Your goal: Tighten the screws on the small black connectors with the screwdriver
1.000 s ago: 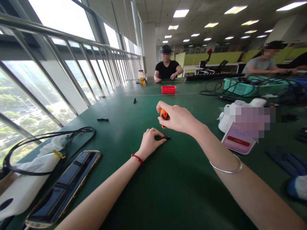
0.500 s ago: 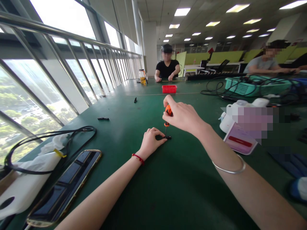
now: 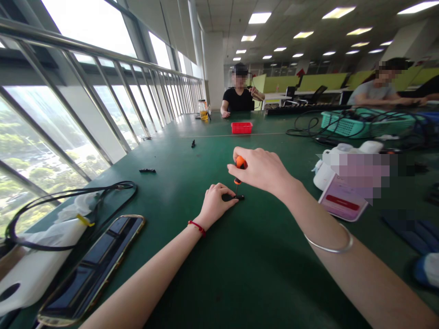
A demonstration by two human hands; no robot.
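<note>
My left hand [image 3: 216, 202] pinches a small black part [image 3: 240, 198] against the green tabletop between thumb and fingertips. Most of that part is hidden behind the fingers, so its kind is unclear. Above it, my right hand [image 3: 263, 169] has its fingers around the orange-and-black handle of a screwdriver [image 3: 241, 162]. The screwdriver stands nearly upright, its thin shaft pointing down at the black part; exactly where the tip meets it is too small to tell. The thumb reaches out along the near side of the handle.
A red tray [image 3: 242, 128] lies ahead, with small black pieces [image 3: 147, 171] to the left. A phone [image 3: 92, 269] and cable [image 3: 128, 185] lie at left. At right are a pink-screened phone [image 3: 343, 201] and a teal basket [image 3: 353, 125]. Two people sit beyond.
My right hand has come down a little and its fingers have shifted on the screwdriver handle, the thumb now straighter. My left hand stays put. The person opposite has raised a hand.
</note>
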